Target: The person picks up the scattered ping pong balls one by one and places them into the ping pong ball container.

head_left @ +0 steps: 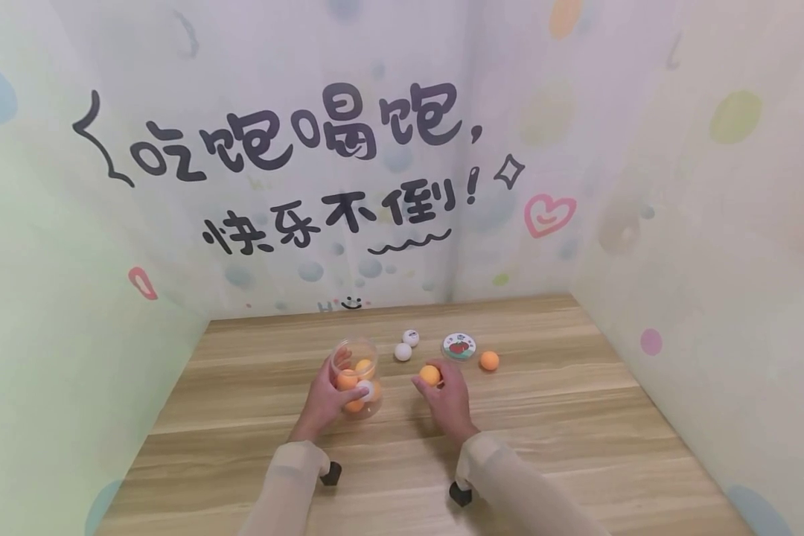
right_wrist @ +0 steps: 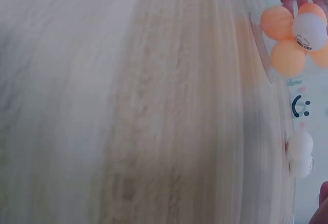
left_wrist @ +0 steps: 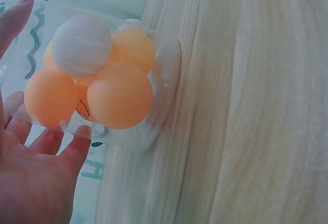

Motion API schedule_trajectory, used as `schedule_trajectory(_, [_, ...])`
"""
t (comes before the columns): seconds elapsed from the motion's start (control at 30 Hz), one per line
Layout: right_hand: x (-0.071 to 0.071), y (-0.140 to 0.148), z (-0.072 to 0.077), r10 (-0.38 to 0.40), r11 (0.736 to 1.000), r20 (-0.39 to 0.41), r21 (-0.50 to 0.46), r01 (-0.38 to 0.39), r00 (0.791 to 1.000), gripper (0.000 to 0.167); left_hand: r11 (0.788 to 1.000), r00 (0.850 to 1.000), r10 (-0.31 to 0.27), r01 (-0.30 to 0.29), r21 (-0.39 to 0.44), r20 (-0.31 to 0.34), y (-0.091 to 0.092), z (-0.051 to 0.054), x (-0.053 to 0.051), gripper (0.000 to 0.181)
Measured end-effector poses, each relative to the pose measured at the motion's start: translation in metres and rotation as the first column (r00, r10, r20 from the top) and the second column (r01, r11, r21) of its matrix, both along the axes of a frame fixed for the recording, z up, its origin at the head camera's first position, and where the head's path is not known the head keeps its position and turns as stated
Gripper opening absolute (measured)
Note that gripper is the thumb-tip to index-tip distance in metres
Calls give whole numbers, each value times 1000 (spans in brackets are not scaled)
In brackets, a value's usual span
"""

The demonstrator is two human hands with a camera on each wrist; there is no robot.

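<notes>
Wood-grain tabletop, small scatter of round things toward the far side.

Table (head_left: 543, 447) pale brown, darker streaks running side to side; far edge against the printed back wall (head_left: 402, 283), side walls flanking left and right; two white balls near the middle of the far half, touching or almost so, the farther ball (head_left: 411, 338) marked in dark print, the nearer ball (head_left: 403, 352) just to its left; right of them a round disc (head_left: 458, 346), flat, picture side up, red figure over green; orange ball (head_left: 489, 361) just beyond the disc's right side; clear container (head_left: 373, 410) left of the white balls, base down, contact with the wood uncertain.
</notes>
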State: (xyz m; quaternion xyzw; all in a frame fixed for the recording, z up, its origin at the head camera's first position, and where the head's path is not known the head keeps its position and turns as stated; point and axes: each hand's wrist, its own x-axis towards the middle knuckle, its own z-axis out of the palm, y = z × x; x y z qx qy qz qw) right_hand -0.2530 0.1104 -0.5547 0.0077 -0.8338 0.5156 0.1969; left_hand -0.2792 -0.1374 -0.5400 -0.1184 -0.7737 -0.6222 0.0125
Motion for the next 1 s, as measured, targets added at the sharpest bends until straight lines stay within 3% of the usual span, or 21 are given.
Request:
schedule_trajectory(0.6, [-3, -11, 9, -2, 1000, -40, -24, 1, 999, 40, 1000, 1000, 1, -1, 6, -7, 0, 1, 0, 91])
schedule_trajectory(0.83, [-2, -14, 9, -13, 999, -11, -29, 12, 1000, 40, 1000, 1000, 9, -9, -3, 7, 0, 2, 1, 93])
schedule_trajectory(1.0, [0, -18, 12, -15, 999, -76, -42, 12, 997, 40, 1000, 1000, 11, -11, -6, 5, 0, 2, 2, 93])
